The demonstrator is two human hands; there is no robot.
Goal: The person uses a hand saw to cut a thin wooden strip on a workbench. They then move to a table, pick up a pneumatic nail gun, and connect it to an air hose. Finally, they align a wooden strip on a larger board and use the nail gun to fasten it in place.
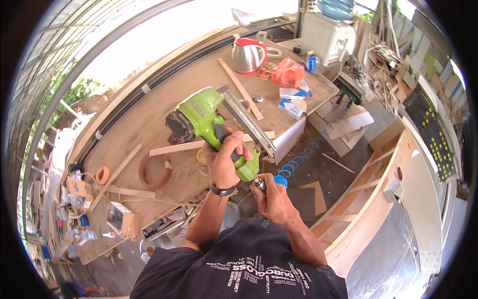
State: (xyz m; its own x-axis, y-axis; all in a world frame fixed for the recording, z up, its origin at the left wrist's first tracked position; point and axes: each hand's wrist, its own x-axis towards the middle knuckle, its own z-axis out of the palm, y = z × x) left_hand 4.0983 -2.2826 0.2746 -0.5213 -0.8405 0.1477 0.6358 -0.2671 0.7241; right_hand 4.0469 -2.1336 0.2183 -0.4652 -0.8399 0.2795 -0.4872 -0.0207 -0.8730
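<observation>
A green pneumatic nail gun (201, 110) with a long metal magazine is held up over the workbench's near edge. My left hand (226, 158) is wrapped round its handle, near the dark trigger area. At the bottom of that handle, my right hand (275, 200) closes on the metal hose coupling (260, 184), which meets the gun's air inlet. A coiled blue air hose (294, 167) runs from beside my right hand toward the far right. Whether the coupling is fully seated cannot be made out.
On the wooden workbench (199, 60) lie wood strips (240, 88), a roll of brown edging (152, 172), small boxes (291, 108), a red plastic bag (288, 73) and a steel kettle (247, 56). Cluttered boxes (122, 219) crowd the left. A wooden frame (366, 192) stands at right.
</observation>
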